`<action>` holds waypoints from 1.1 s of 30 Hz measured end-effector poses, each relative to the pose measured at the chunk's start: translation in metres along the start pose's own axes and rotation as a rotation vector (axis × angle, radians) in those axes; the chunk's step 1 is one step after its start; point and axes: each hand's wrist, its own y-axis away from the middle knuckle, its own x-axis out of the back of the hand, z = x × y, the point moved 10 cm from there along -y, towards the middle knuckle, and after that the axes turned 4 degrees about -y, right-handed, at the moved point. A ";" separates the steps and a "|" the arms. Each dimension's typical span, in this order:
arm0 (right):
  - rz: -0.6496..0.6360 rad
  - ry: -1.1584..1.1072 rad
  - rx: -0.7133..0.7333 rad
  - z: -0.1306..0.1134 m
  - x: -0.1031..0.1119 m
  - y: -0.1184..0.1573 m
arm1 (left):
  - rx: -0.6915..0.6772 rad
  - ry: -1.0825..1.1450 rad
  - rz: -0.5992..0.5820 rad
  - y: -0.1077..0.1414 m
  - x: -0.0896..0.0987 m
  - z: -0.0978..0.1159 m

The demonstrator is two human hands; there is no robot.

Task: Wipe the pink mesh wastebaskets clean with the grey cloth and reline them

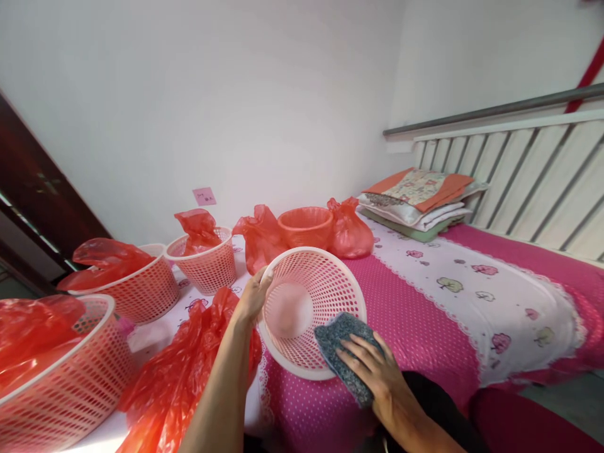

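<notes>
A pale pink perforated plastic basket (337, 286) is tilted so that its inside faces me. My left hand (255, 292) grips its rim at the left side. In my right hand (370, 368) is a grey-blue cloth (346, 336), pressed over the basket's lower right rim. The fingers of that hand lie spread across the cloth, and part of the cloth reaches inside the rim. Under my left forearm, a crumpled red plastic bag (189, 358) lies against the basket's left side.
Pink baskets (207, 267) with red bags in them line the left. Behind stand a red basket (306, 228) and two knotted red bags (350, 229). Folded textiles (419, 195) are stacked near the white slatted rail (519, 170). A pink dotted bedspread (425, 314) lies underneath.
</notes>
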 end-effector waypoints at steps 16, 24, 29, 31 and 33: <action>0.647 -0.625 -0.992 0.159 0.093 0.006 | -0.005 0.053 -0.162 -0.001 -0.017 -0.010; 0.954 -0.811 -0.955 0.131 0.109 -0.029 | -0.021 0.046 -0.196 0.002 -0.028 -0.008; 0.966 -0.611 -0.504 0.068 0.146 -0.130 | -0.034 -0.076 -0.206 0.004 -0.034 -0.008; 0.923 -0.493 -0.282 0.037 0.148 -0.166 | -0.034 -0.126 -0.230 0.004 -0.038 -0.010; 0.741 -0.356 -0.125 0.008 0.134 -0.198 | -0.062 -0.150 -0.236 0.004 -0.041 -0.010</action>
